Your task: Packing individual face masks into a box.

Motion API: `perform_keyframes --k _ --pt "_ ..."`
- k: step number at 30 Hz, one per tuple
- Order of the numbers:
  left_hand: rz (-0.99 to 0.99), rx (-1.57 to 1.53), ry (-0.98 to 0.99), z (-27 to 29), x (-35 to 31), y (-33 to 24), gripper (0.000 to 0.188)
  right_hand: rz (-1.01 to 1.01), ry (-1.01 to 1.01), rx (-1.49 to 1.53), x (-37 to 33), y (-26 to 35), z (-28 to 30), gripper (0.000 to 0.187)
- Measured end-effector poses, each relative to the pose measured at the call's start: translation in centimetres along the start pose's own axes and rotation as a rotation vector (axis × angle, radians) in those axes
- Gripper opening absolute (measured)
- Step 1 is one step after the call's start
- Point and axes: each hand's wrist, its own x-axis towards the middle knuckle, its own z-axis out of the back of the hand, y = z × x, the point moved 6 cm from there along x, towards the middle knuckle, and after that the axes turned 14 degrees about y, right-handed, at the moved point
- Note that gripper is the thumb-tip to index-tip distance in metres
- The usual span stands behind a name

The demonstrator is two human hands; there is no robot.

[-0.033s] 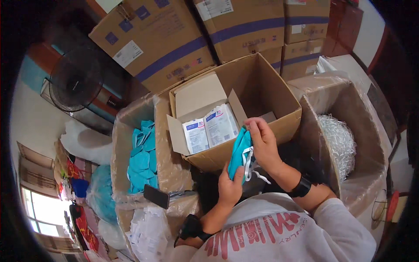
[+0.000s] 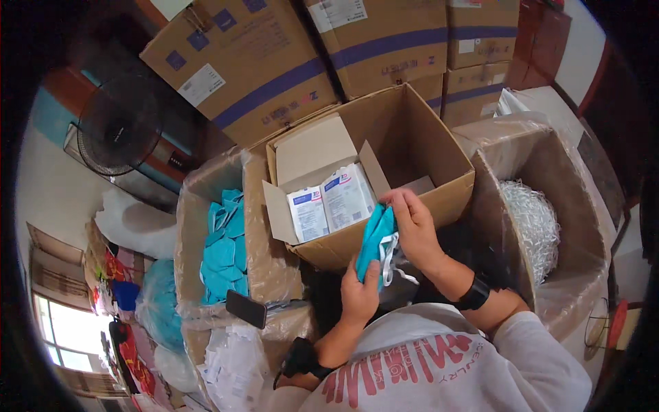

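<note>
a packing workroom: purple-banded brown cardboard cartons (image 2: 388, 58) stacked at the top, a plastic-lined brown cardboard bin (image 2: 271, 271) of teal fabric pieces (image 2: 223, 257) centre-left.

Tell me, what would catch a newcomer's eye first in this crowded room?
Probably the bright teal bundle with white straps, held between the left hand and the right hand near the middle. Just beyond, white packets sit in a small open box set in a larger carton. Teal pieces lie heaped in a box at left, pale strips in one at right.
</note>
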Motion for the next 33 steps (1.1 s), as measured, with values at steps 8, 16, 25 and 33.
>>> perform_keyframes --k 8,16,25,33 --pt "-0.088 0.072 -0.149 8.6 2.0 -1.6 0.031 -0.067 0.611 -0.929 -3.1 -3.0 2.2 0.035" --pt "-0.043 -0.135 0.042 6.6 1.1 -3.3 0.027 0.041 0.506 -0.183 -0.8 1.7 -2.7 0.043" --pt "0.105 -0.173 -0.103 5.6 0.1 0.2 0.027 -0.102 0.344 -0.299 -2.4 -2.2 -3.6 0.04" --pt "0.005 -0.122 0.104 2.5 -0.6 0.4 0.046 -0.215 0.118 -0.017 -1.8 -4.3 -2.5 0.032"
